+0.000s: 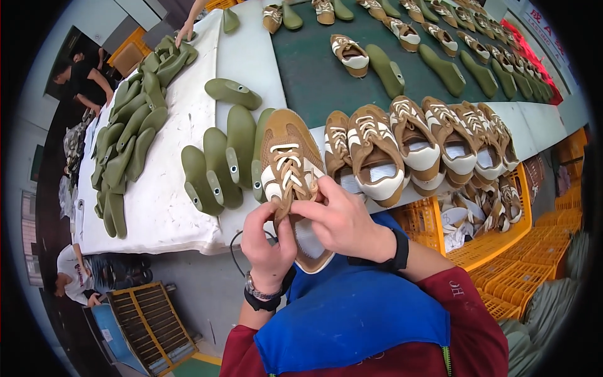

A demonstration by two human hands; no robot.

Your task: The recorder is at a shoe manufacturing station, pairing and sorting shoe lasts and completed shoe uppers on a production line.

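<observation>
A brown suede sneaker (284, 133) with white stripes and tan laces is in front of me, toe pointing away, its heel toward my body. My left hand (269, 242) is closed on the shoe's opening, thumb and fingers pinching near the tongue. My right hand (352, 221) pinches at the lower end of the laces, its fingertips close to the left ones. What exactly lies between the fingertips is partly hidden. Just left of the shoe lie several green shoe lasts (213, 164). Close on its right stands a row of similar sneakers (375, 154).
A heap of green lasts (129, 135) covers the white table's (185, 119) left side. Beyond, sneakers and lasts line a green conveyor belt (314, 69). An orange crate (483, 242) with shoes sits at right. A person's hand (186, 31) reaches toward the heap. A slatted rack (151, 323) stands lower left.
</observation>
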